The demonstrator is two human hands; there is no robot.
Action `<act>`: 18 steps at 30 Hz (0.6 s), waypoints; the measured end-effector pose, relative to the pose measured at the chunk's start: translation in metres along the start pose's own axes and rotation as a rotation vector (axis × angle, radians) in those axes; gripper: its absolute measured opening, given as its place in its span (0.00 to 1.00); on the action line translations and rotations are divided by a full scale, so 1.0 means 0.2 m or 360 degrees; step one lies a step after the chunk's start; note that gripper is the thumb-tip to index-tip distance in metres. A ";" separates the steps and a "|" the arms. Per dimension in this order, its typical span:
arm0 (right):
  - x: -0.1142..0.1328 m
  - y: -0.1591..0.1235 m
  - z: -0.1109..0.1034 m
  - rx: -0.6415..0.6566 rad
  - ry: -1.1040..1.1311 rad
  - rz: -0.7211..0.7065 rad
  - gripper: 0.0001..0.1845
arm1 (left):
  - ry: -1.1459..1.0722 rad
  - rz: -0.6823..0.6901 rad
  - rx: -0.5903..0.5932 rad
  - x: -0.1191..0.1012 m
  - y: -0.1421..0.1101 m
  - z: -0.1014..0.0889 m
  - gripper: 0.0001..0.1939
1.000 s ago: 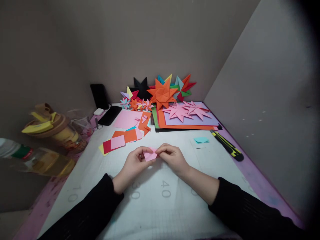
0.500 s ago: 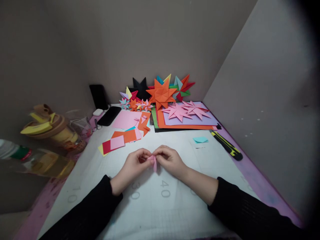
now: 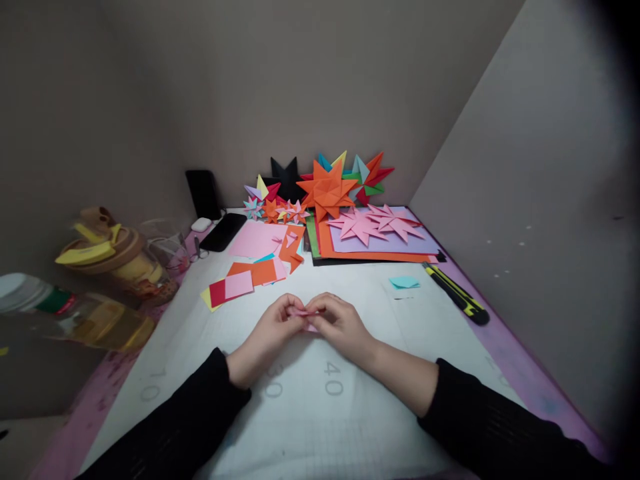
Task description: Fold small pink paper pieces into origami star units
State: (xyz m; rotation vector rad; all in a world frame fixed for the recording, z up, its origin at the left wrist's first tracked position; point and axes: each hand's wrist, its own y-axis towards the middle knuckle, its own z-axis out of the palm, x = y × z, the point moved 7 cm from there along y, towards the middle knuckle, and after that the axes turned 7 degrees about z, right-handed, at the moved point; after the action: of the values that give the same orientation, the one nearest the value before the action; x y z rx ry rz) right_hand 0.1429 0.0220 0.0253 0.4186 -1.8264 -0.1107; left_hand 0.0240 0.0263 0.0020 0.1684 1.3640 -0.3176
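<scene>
Two hands point(image 3: 280, 325) point(image 3: 343, 323) close together, pinching pink paper point(image 3: 311, 327)

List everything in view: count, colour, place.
Folded paper: 1, pink, centre
Paper pieces: several, mixed, left of centre
Folded slip: 1, turquoise, right of centre
Utility knife: 1, black-yellow, right
Paper stack: 1, multicoloured, rear right
Flat stars: 2, pink, on stack
Other stars: several, mixed, rear
Phone: 1, black, rear left
Phone-like device: 1, black, upright behind phone
Earbud case: 1, white, by phone
Scissors-like item: 1, grey, by phone
Clear cup: 1, colourless, left
Lidded cup: 1, brown-yellow, left
Bottle: 1, amber-filled, far left
Mat: 1, white, on pink tabletop
Walls: 2, grey, rear and right
Sleeves: 2, black, forearms
Left hand, right hand: 2, bare, on folded paper
</scene>
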 end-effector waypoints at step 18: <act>-0.07 0.01 -0.01 0.0005 0.0509 0.0270 0.08 | 0.0873 0.0652 -0.0296 -0.19 -0.05 -0.07 0.04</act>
State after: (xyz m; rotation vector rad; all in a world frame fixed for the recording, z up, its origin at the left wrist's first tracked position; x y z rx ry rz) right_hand 0.1468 0.0288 0.0133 0.2646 -1.5384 0.0732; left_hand 0.0014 0.0255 0.0374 0.3928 1.8451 0.2188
